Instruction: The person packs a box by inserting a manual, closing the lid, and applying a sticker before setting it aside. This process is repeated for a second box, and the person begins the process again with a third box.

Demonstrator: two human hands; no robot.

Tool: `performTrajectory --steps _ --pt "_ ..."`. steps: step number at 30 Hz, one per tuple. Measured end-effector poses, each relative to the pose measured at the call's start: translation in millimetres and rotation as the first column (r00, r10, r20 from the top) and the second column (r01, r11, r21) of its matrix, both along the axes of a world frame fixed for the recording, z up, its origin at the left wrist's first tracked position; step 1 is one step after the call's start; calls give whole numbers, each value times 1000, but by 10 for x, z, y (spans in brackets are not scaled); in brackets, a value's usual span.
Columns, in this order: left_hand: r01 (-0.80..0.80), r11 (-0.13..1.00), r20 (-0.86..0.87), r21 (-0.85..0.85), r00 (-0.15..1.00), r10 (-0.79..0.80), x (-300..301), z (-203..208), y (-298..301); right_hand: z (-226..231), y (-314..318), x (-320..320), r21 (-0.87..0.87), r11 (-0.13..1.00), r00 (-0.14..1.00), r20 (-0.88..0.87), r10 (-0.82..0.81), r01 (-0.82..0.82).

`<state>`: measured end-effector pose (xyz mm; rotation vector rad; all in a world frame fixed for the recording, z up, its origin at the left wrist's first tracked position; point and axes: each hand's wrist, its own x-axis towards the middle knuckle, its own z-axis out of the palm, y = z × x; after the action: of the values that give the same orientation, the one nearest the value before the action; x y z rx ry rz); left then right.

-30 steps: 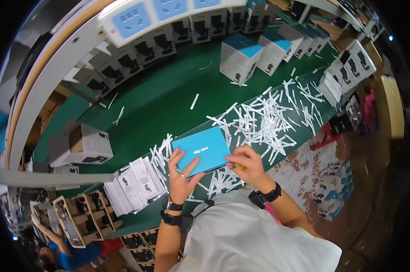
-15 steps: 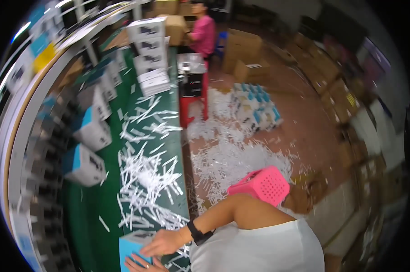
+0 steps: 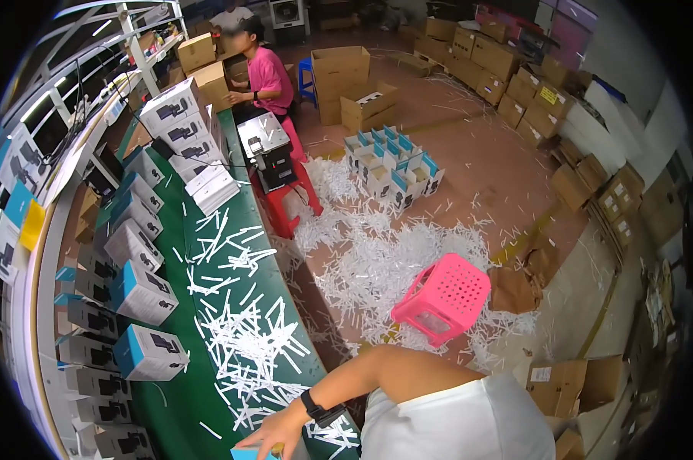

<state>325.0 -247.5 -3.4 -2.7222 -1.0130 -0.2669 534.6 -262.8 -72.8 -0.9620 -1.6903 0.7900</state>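
Observation:
My right hand (image 3: 276, 431), with a dark watch on its wrist, reaches over a blue and white box (image 3: 296, 448) at the lower edge. Its fingers are spread against the top of that box, most of which falls outside the picture. By the fingertips is a small yellowish spot that I cannot make out. My left hand is out of view. White paper strips (image 3: 250, 345) lie heaped on the green bench (image 3: 285, 268) just beyond the hand. Left of them, a row of blue and white printed cartons (image 3: 151, 353) stands on the green surface.
Stacked white boxes (image 3: 185, 130) stand farther up the bench. A person in pink (image 3: 273, 80) sits by a brown carton (image 3: 212, 84). On the floor are a pink stool (image 3: 457, 287), shredded paper (image 3: 377, 261), a partitioned carton group (image 3: 396, 165) and an open carton (image 3: 553, 387).
The view has swung, showing more of the far room, and is sharper. My left hand has left the picture. The box has slipped mostly below the lower edge, with my right hand still at it.

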Motion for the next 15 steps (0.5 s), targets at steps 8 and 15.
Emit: performTrajectory --steps 8,15 --pt "-70 997 -107 13 992 71 93 153 -109 -166 283 12 4 990 988 55 -142 142" --pt "138 976 9 168 990 -141 -69 262 261 -92 271 46 2 1000 995 -91 28 -28"
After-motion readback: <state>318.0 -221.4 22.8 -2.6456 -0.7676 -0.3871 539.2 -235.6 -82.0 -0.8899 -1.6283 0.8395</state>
